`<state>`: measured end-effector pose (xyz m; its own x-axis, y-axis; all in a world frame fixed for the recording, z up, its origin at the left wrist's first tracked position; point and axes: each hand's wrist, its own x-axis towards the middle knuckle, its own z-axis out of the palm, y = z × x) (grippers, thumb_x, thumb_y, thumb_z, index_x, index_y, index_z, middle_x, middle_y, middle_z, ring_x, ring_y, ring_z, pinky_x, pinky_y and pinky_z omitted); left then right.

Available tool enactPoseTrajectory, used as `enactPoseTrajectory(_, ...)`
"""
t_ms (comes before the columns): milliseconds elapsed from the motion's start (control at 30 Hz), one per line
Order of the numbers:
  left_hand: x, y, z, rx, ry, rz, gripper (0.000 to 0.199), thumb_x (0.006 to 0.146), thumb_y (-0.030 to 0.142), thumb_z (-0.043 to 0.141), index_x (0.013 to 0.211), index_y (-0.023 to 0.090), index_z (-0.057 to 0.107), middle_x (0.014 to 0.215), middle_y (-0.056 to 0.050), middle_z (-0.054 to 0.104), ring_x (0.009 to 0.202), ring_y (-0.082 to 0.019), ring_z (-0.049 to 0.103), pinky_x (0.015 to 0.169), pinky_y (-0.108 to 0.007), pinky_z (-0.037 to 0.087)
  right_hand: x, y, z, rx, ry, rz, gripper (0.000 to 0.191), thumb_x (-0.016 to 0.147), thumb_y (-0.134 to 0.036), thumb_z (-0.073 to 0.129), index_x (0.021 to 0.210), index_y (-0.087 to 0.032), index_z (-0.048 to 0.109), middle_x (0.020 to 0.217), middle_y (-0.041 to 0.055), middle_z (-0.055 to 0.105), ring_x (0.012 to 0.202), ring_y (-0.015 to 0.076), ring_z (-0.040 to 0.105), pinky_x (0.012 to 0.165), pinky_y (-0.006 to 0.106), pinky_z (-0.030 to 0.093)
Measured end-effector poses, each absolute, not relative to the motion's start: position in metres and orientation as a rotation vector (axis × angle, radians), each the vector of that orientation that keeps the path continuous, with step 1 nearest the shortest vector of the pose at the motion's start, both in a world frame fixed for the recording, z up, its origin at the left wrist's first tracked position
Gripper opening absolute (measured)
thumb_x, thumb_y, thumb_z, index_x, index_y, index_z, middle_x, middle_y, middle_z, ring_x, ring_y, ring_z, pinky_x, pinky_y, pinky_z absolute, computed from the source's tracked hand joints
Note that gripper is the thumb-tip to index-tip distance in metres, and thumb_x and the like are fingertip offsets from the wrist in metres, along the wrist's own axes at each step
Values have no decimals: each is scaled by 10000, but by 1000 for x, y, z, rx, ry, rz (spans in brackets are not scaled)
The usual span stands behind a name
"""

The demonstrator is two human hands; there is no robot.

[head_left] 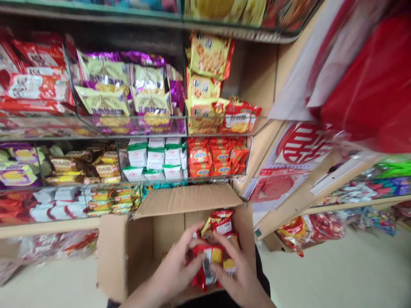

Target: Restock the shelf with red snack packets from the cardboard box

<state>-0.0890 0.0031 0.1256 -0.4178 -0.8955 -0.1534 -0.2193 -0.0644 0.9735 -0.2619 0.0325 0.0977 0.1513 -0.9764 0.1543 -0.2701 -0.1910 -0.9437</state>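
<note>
My left hand (180,259) and my right hand (236,267) are closed round a red snack packet (210,261) with a white and yellow print. They hold it from both sides above an open cardboard box (111,256). More red and yellow snack packets (223,222) sit in the right part of the box, just beyond my fingers. Part of the box floor is hidden by my hands and forearms. The picture is somewhat blurred, so the print on the packet cannot be read.
Ahead stand shelves with clear dividers, holding purple packets (105,100), white-green packets (156,158), orange packets (201,156) and yellow packets (205,90). A raised box flap (189,199) faces the lower shelf. At right hang red wrapped goods (372,85) beside a wooden shelf end.
</note>
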Motion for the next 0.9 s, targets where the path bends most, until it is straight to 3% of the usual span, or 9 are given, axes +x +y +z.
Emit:
enactPoseTrajectory(133,-84,-7,144,1194,-2155,-1176,508,790,335,497,1267,397,332,1100,-12,661,1005,-198,603,922,-370,470,-285,28,116,-1777,1254,-902,218,706,-187,557,910,-210,628,900,34,673,815,166,629,740,232,501)
enactPoseTrajectory(200,-83,-23,170,1068,-2334,-769,507,790,305,500,1261,405,343,1221,-17,594,1106,-205,552,942,-370,471,-303,24,138,-1724,1372,-963,128,725,-232,558,840,-200,604,770,21,655,668,140,611,604,200,498)
enactPoseTrajectory(267,-88,-44,210,865,-2411,-251,520,803,224,476,1283,354,324,1317,-38,510,1230,-195,437,1019,-387,406,-321,17,171,-1713,1458,-1204,138,758,-267,553,884,-211,567,760,19,630,638,130,591,550,193,486)
enactPoseTrajectory(400,-128,-91,308,566,-2414,493,475,814,140,390,1286,155,340,1389,-144,400,1323,-209,283,1082,-426,302,-344,-16,266,-2070,1474,-1978,409,760,-228,580,1154,-245,472,1030,66,571,882,185,576,742,310,504)
enactPoseTrajectory(467,-158,-112,351,736,-2524,678,506,798,115,354,1300,73,312,1405,-181,361,1312,-269,296,1091,-475,248,-346,-40,312,-2415,1575,-2047,440,787,-186,536,1215,-253,457,1053,72,549,945,199,546,833,364,467)
enactPoseTrajectory(533,-187,-132,382,1101,-2671,740,462,793,139,359,1243,42,401,1317,-206,467,1226,-304,420,1059,-479,282,-344,-64,347,-2664,1754,-1934,402,822,-151,457,1214,-235,478,986,76,545,919,198,538,827,366,458)
enactPoseTrajectory(633,-217,-162,404,1401,-2810,683,372,689,169,546,1036,51,608,1075,-227,646,996,-349,598,870,-468,467,-337,-92,376,-2748,1972,-1774,388,827,-122,396,1200,-184,483,948,88,523,874,204,538,779,355,461)
enactPoseTrajectory(800,-232,-192,403,1544,-2913,593,480,437,86,733,914,101,682,990,-199,697,894,-390,630,770,-500,509,-331,-115,386,-2665,2088,-1503,401,779,-86,397,1175,-131,442,1027,121,521,929,238,544,780,357,445)
enactPoseTrajectory(900,-230,-200,398,1486,-2903,506,466,522,161,724,978,95,649,1044,-195,677,931,-336,630,781,-451,516,-332,-124,389,-2631,2097,-1443,468,773,-67,388,1236,-134,385,1070,135,512,962,245,542,800,362,437)
